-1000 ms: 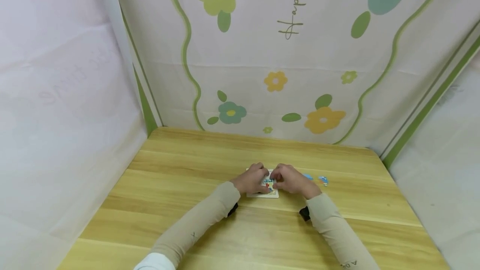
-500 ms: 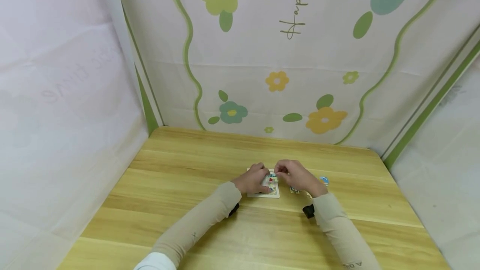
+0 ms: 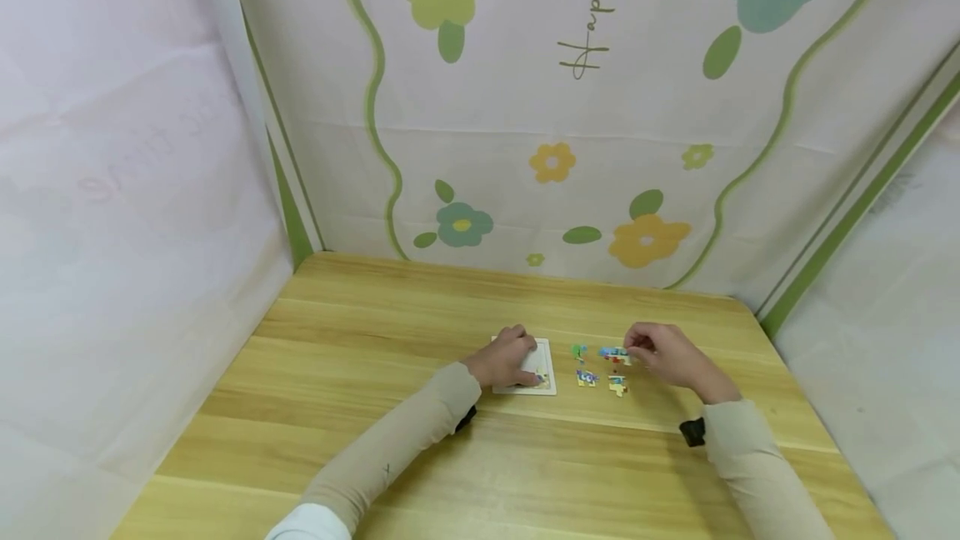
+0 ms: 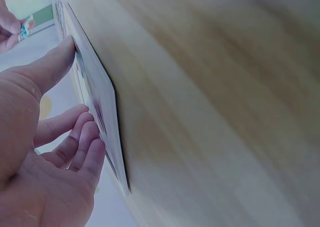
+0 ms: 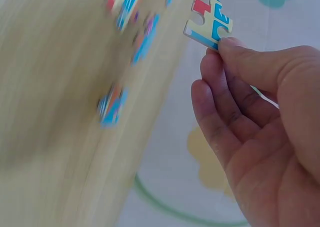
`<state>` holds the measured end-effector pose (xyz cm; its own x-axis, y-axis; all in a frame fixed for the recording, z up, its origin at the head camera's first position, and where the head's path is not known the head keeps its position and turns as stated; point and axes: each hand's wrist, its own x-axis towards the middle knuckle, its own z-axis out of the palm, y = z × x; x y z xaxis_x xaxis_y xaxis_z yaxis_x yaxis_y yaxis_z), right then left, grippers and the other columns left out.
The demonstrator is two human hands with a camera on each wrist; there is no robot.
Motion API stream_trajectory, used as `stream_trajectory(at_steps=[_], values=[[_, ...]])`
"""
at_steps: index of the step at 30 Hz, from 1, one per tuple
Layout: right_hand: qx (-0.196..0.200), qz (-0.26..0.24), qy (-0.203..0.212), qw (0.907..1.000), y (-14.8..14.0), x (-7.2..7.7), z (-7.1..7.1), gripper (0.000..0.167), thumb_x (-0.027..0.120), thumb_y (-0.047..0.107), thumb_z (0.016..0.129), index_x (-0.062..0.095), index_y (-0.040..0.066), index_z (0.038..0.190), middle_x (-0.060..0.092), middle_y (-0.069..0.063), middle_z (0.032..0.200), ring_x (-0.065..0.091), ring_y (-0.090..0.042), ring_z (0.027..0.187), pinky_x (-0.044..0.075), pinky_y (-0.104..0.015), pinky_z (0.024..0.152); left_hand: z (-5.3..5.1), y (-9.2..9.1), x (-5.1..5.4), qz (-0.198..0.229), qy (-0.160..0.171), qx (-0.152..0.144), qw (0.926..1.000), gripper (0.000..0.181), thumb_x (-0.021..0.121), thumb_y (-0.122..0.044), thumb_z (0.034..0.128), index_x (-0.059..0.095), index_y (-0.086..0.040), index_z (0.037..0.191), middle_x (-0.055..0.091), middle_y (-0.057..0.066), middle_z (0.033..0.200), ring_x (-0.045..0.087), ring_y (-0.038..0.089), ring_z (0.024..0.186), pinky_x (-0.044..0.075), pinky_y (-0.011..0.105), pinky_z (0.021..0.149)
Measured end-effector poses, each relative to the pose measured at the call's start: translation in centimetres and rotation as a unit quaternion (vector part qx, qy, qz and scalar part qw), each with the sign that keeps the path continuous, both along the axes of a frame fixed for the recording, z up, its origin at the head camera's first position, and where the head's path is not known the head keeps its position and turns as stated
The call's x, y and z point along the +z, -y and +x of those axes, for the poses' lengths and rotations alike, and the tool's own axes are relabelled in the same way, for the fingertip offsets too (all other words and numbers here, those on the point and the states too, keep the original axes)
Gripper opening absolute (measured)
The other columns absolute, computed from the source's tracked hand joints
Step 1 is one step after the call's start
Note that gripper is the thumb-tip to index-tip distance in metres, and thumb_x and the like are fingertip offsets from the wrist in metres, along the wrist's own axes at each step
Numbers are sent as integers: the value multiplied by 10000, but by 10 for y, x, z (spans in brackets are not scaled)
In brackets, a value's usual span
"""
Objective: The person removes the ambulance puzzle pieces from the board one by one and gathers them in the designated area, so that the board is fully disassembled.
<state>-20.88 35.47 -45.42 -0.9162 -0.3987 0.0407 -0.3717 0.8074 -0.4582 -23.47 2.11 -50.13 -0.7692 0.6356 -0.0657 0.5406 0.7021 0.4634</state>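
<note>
My left hand [image 3: 510,359] rests on a white puzzle tray [image 3: 546,350], its thumb and fingertips touching the surface. A small picture patch [image 3: 542,380] shows on the tray beside the thumb; the hand hides the tray's left part. Between thumb and fingers, my right hand [image 3: 669,357] pinches a jigsaw piece [image 5: 209,26] with yellow, blue and red print, raised off the table. Below and left of that hand lie loose jigsaw pieces, among them a green one [image 3: 578,351], a purple one [image 3: 587,377] and a yellowish one [image 3: 617,386].
The wooden table [image 3: 420,457] ends at a hanging cloth [image 3: 495,173] printed with flowers. More cloth walls rise on the left [image 3: 135,215] and right [image 3: 892,298]. In the right wrist view the loose pieces [image 5: 112,106] look blurred.
From above the tray, my right hand has moved right with a jigsaw piece, to above the loose pieces. These pieces now show more fully. My left hand has stayed on the tray.
</note>
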Motion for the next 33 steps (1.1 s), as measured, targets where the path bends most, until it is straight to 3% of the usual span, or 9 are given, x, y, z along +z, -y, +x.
stream_trajectory(at_steps=[6,11,20,26,33], values=[[-323,27,-92,9994,-29,5,14,73,683,53,1015,721,112,995,733,-21,964,692,-172,884,563,-263,753,2,1,2,48,32,-12,10000,630,802,-389,950,611,-41,1439,542,75,1315,442,178,1083,423,214,834],[-449,-177,139,9987,-41,1,21,68,687,68,1017,726,122,1000,721,3,951,671,-156,866,546,-251,729,1,1,1,44,9,0,10000,622,806,-383,948,612,-47,1435,538,67,1310,440,181,1087,430,216,847],[-196,-386,706,9966,-55,-21,20,89,674,74,1026,735,127,988,721,7,962,603,-4,848,529,-234,745,1,1,2,32,29,-26,10000,630,795,-394,955,604,-45,1443,538,76,1321,446,188,1099,429,220,864],[-417,-193,829,9955,-55,-32,20,100,669,71,1026,726,131,972,712,12,957,585,-16,841,516,-233,742,1,1,1,49,47,-30,10000,627,796,-394,954,608,-39,1435,540,79,1323,455,198,1115,435,225,882],[-454,-90,871,9951,-52,-35,20,83,666,72,1029,726,112,989,714,-1,972,580,-40,840,510,-238,731,-2,2,-1,56,17,-65,10000,631,795,-400,954,605,-40,1436,541,81,1318,453,194,1103,431,223,872]])
